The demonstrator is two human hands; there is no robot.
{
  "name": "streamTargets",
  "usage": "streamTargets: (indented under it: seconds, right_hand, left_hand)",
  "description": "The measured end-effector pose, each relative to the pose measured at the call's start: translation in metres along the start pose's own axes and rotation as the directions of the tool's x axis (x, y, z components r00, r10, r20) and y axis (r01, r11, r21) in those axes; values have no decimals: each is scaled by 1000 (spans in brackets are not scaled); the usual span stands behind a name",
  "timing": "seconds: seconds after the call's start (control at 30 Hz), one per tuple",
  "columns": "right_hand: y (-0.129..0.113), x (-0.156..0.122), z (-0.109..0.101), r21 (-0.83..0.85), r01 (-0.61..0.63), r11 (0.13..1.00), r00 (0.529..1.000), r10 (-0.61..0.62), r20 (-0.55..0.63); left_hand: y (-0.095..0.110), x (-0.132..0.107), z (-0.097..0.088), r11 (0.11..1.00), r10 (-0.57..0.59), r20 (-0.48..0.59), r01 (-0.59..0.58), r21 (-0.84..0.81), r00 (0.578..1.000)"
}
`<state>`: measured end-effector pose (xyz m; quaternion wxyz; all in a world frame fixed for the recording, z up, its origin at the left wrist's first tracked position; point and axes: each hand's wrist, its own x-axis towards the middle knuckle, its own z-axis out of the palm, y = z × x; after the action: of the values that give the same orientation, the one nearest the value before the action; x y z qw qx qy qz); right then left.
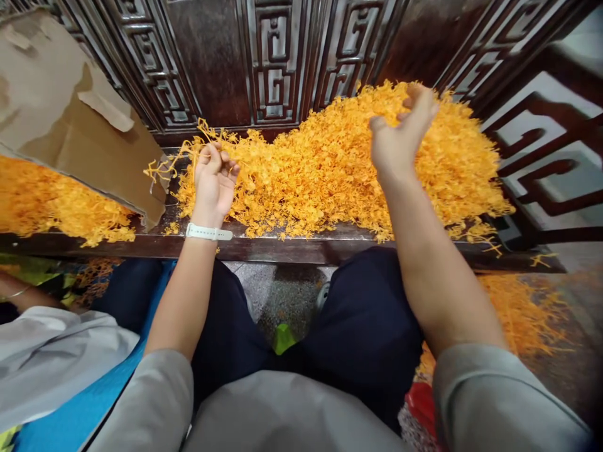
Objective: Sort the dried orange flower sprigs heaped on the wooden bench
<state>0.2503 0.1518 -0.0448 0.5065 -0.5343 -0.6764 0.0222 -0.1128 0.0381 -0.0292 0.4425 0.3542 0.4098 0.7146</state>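
A long heap of orange plastic flower-like pieces with thin stems lies on a dark wooden bench. Over the heap's left end, my left hand is closed, palm up, its fingertips pinching a few orange stemmed pieces that stick out to the left. A pale watch strap circles that wrist. My right hand hovers at or just above the higher right part of the heap, fingers apart and slightly blurred. I see nothing held in it, and I cannot tell whether its fingertips touch the pieces.
A torn cardboard box stands on the bench at left, beside another orange pile. Carved dark wood panels rise behind. A co-worker's arm and pale sleeve show at lower left. More orange pieces lie low at right.
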Motion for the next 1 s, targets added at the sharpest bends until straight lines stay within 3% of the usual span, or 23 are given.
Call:
streamTargets:
  seconds: [0.07,0.13,0.17,0.23,0.3,0.43,0.53,0.63,0.83,1.0]
  right_hand:
    - [-40,-14,6,-7,-23,1000,997,22,-80]
    - [-81,-28,14,112,26,993,995,-36,91]
    - [-99,-35,18,192,46,980,971,-89,221]
    - [-126,-49,28,341,26,940,885,-180,430]
    - [-141,-59,37,422,-25,906,812,-228,537]
    - [-146,-68,51,518,-150,842,807,-198,556]
    - [-146,-68,53,578,-250,777,789,-182,586]
    - [-150,-70,52,582,-267,768,768,-195,610]
    - [-160,-73,53,590,-377,714,737,-154,658]
    - [-162,-68,51,568,-331,754,790,-107,604]
  left_hand:
    - [0,-4,5,1000,-28,24,28,-1,999]
    - [1,-8,9,999,-43,47,43,-9,998]
    - [2,-11,11,999,-46,59,47,-14,997]
    - [5,-15,16,998,-60,88,61,-19,994]
    - [6,-20,21,996,-89,124,90,-8,988]
    - [4,-25,25,995,-89,192,80,55,977]
    - [-4,-24,24,981,-18,216,-25,192,976]
    - [-16,-21,23,952,62,216,-123,280,974]
    - [-31,-22,26,955,100,201,-150,255,975]
    - [-34,-25,27,955,84,128,-116,273,988]
